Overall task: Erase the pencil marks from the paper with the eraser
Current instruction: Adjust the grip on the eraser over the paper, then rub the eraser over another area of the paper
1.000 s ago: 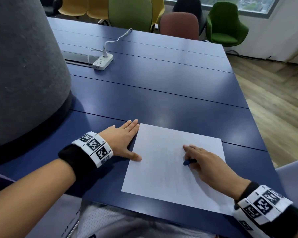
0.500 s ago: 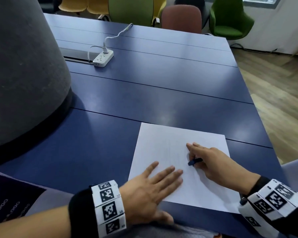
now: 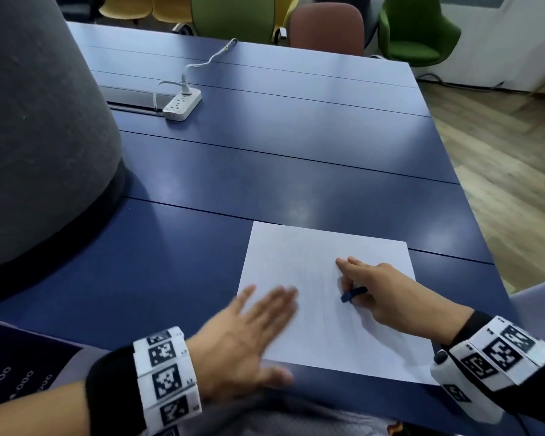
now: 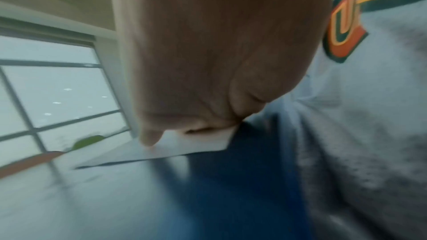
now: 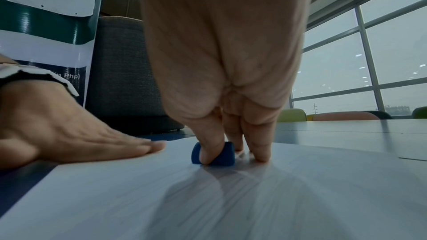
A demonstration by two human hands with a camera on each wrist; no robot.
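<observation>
A white sheet of paper [image 3: 312, 328] with faint pencil strokes lies near the front edge of the blue table [image 3: 265, 158]. My right hand [image 3: 381, 291] rests on the sheet's right half and pinches a small dark blue eraser [image 3: 353, 294] between thumb and fingers, its bottom on the paper. The right wrist view shows the eraser [image 5: 227, 154] pressed down under the thumb. My left hand [image 3: 249, 328] lies flat with straight fingers on the sheet's near left corner, blurred by motion. The left wrist view shows fingertips [image 4: 148, 139] on the paper [image 4: 184, 145].
A big grey fabric-covered form [image 3: 38, 136] stands at the table's left. A white power strip [image 3: 182, 105] with its cable lies at the far left. Coloured chairs [image 3: 416, 29] line the far side. The table's right edge drops to a wooden floor [image 3: 510, 171].
My left hand moved from the sheet's far left edge down to its near left corner, sliding along it. The right hand stayed put with the eraser.
</observation>
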